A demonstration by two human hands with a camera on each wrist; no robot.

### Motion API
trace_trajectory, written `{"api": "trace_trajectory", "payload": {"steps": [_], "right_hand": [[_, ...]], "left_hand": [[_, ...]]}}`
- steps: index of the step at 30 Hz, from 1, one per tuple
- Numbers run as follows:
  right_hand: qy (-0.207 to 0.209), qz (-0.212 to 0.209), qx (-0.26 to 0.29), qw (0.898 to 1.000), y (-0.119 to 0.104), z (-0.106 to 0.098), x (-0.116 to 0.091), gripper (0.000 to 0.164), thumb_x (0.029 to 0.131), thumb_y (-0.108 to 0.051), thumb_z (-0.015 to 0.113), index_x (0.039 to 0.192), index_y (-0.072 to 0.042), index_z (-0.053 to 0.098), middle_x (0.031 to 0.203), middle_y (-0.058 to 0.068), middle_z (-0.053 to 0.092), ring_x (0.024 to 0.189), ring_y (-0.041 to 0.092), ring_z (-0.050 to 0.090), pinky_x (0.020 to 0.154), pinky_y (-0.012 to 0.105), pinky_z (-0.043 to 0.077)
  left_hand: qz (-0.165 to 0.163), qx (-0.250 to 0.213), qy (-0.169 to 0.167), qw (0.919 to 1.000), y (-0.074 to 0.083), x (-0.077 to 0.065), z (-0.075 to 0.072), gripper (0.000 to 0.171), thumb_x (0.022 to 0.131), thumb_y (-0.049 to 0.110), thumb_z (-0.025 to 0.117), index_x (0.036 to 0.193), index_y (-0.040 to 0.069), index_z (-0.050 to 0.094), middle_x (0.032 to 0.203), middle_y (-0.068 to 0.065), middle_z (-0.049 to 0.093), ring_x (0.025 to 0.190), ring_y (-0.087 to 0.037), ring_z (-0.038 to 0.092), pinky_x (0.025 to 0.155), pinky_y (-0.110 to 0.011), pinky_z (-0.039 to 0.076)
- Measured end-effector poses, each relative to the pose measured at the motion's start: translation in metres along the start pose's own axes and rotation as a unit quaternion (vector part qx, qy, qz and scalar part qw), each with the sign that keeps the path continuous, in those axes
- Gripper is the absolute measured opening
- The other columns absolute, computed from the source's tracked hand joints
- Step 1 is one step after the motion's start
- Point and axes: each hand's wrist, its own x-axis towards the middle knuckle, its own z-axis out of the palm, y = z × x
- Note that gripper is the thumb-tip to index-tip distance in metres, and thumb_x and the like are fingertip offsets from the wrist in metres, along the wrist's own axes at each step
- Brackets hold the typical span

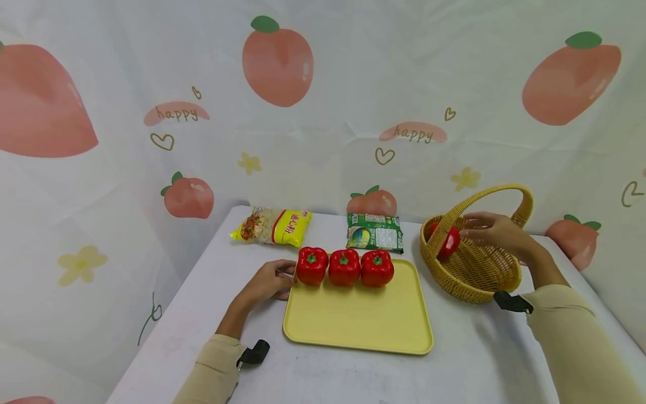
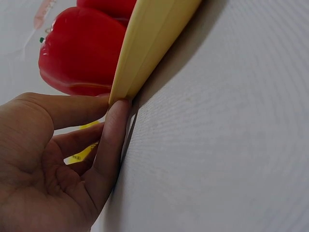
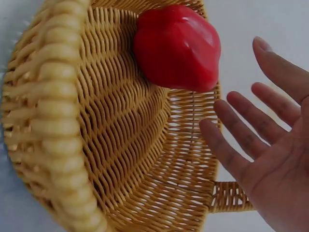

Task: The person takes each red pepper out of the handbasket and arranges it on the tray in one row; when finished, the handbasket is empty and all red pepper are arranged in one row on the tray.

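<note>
Three red bell peppers [image 1: 344,268] stand in a row along the back of a yellow tray [image 1: 358,320]. At the tray's left rim, my left hand [image 1: 267,282] pinches the edge between thumb and fingers, as the left wrist view shows close up with a bell pepper [image 2: 79,50] just above. Over the wicker basket [image 1: 466,294], my right hand [image 1: 497,231] has its fingers spread and relaxed, holding nothing. Another red bell pepper [image 3: 178,48] lies inside the basket against its left side, a short gap from my right fingertips [image 3: 208,128].
A yellow-and-clear food bag [image 1: 276,226] lies behind the tray on the left. A green packet [image 1: 375,233] is at the back middle. The basket's tall arched handle [image 1: 484,193] rises around my right hand. A patterned cloth backdrop [image 1: 323,151] stands behind the white table [image 1: 323,373].
</note>
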Motion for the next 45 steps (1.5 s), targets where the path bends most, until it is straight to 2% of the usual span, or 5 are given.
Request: {"api": "trace_trajectory", "payload": {"steps": [10,32,35,38,45], "right_hand": [[-0.035,0.013,0.039,0.999,0.004,0.009,0.010,0.075,0.106,-0.032,0.065,0.161,0.007,0.032,0.155,0.036,0.046,0.139,0.051,0.052,0.106,0.058,0.056],[-0.053,0.038,0.024,0.998,0.000,0.020,0.021,0.077,0.108,-0.032,0.061,0.159,0.015,0.027,0.163,0.041,0.027,0.143,0.057,0.043,0.108,0.060,0.053],[-0.057,0.042,0.026,0.997,0.001,0.020,0.021,0.076,0.109,-0.030,0.059,0.160,0.014,0.024,0.159,0.043,0.031,0.141,0.057,0.046,0.108,0.060,0.054],[-0.057,0.042,0.039,0.997,0.003,0.022,0.023,0.072,0.110,-0.026,0.059,0.158,0.014,0.024,0.154,0.043,0.037,0.134,0.052,0.055,0.106,0.057,0.056],[-0.061,0.036,0.118,0.991,0.007,0.027,0.027,0.056,0.107,-0.014,0.061,0.142,0.014,0.027,0.134,0.030,0.052,0.107,0.019,0.069,0.098,0.045,0.062]], "left_hand": [[0.005,0.002,0.000,1.0000,-0.002,0.001,0.002,0.052,0.094,0.007,0.070,0.144,0.001,0.061,0.129,-0.013,0.067,0.105,-0.022,0.070,0.074,-0.034,0.067],[0.006,-0.003,0.000,1.0000,-0.001,0.000,0.000,0.050,0.095,0.008,0.070,0.144,0.003,0.062,0.129,-0.012,0.068,0.101,-0.020,0.070,0.074,-0.034,0.067],[0.007,-0.003,-0.002,1.0000,-0.001,0.000,0.000,0.050,0.094,0.008,0.070,0.144,0.002,0.062,0.128,-0.013,0.067,0.102,-0.020,0.070,0.074,-0.034,0.067],[0.006,-0.005,-0.004,1.0000,-0.001,0.001,0.000,0.050,0.095,0.007,0.070,0.144,0.002,0.062,0.129,-0.013,0.067,0.102,-0.021,0.070,0.074,-0.034,0.067],[0.003,-0.011,-0.004,0.9999,-0.002,0.001,-0.001,0.051,0.095,0.008,0.070,0.145,0.002,0.061,0.129,-0.013,0.067,0.101,-0.020,0.070,0.075,-0.034,0.067]]}}
